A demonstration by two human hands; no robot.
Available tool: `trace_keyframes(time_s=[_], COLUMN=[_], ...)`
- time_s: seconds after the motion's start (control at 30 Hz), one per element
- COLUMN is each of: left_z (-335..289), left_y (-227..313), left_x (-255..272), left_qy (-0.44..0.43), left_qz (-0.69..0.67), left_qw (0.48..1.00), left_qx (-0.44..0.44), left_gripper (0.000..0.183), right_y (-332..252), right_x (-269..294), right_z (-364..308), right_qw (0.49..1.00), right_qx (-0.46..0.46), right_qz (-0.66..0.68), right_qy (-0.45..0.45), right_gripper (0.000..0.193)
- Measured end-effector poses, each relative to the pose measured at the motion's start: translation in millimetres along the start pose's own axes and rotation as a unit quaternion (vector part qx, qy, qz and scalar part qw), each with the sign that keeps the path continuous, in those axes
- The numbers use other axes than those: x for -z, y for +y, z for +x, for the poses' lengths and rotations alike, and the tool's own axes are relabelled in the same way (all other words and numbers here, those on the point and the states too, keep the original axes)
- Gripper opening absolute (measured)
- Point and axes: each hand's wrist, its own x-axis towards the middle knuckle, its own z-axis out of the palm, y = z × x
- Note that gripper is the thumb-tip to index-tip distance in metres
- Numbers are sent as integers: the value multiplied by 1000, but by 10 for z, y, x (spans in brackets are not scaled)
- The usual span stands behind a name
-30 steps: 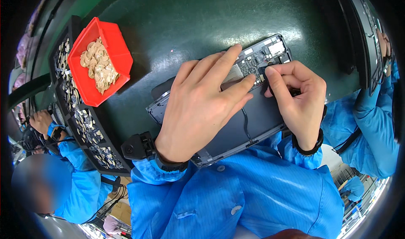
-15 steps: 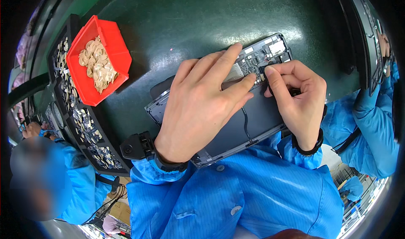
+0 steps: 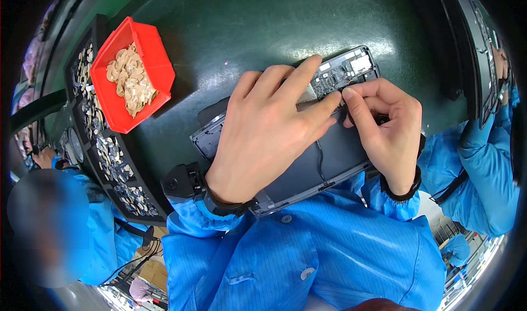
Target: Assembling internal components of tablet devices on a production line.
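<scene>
We saw the left hand [image 3: 263,130] lying flat across an opened dark device [image 3: 307,168] on the green counter [image 3: 247,31], its fingers reaching the exposed circuit board [image 3: 346,72]. The right hand [image 3: 387,130] pinched something small at that board. A red bin [image 3: 134,72] of pale parts sat well to the left.

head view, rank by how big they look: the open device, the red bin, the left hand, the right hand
1. open device, though the hands hide part of it
2. left hand
3. red bin and right hand look alike; nearness makes ranking unsure
</scene>
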Motion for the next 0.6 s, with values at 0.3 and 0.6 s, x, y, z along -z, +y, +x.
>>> trace_keyframes(time_s=[0.3,0.6], left_z=[12,84], left_y=[129,220], left_x=[-49,49], left_qy=[17,-10], left_qz=[87,80], left_qw=[996,997], left_qx=[-6,7], left_gripper=[35,38], right_y=[-33,83], right_x=[149,409], right_z=[56,-114], right_qw=[996,998], right_qx=[-63,-48], right_qz=[29,47], right_qy=[-59,11], right_gripper=[17,30])
